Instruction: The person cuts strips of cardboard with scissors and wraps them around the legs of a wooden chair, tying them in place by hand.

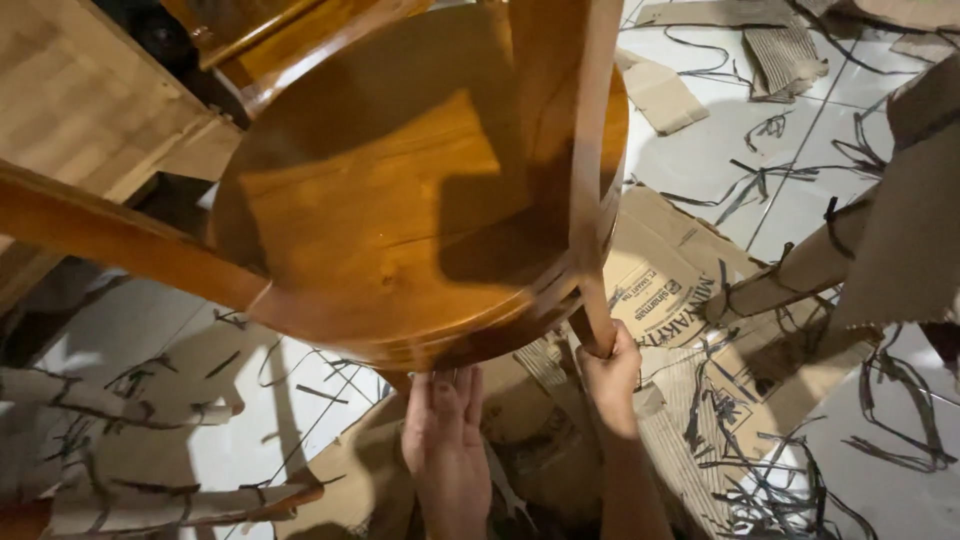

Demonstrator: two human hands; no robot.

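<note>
Hands low in the centre of the frame, under a round wooden stool. Right hand (608,372) wrapped tight round the lower end of a slim wooden leg (590,200), fingers and thumb pressed together about it, just below the rim of the seat. Left hand (445,425) flat and spread, fingers straight, tips touching the near edge of the seat from beneath; holding nothing, only propping.

Round seat (400,200), glossy honey-brown, filling the upper middle of the frame, tilted toward the camera, directly above both hands. Gripped leg running up from the right hand across the right side of the seat to the top edge of the frame. Second leg (120,240) slanting out toward the left edge.

Best handled, judging by the pose, by keeping the leg square to the seat joint, gripping close to the rim, bracing with the flat palm so the seat does not rock, and keeping fingers out of the joint.

Further out: tiled floor (700,150) strewn with flattened cardboard (690,300) and dark plastic strapping (760,185), mostly at right. Wrapped furniture legs (120,405) at lower left. More wooden furniture (90,110) at upper left.
</note>
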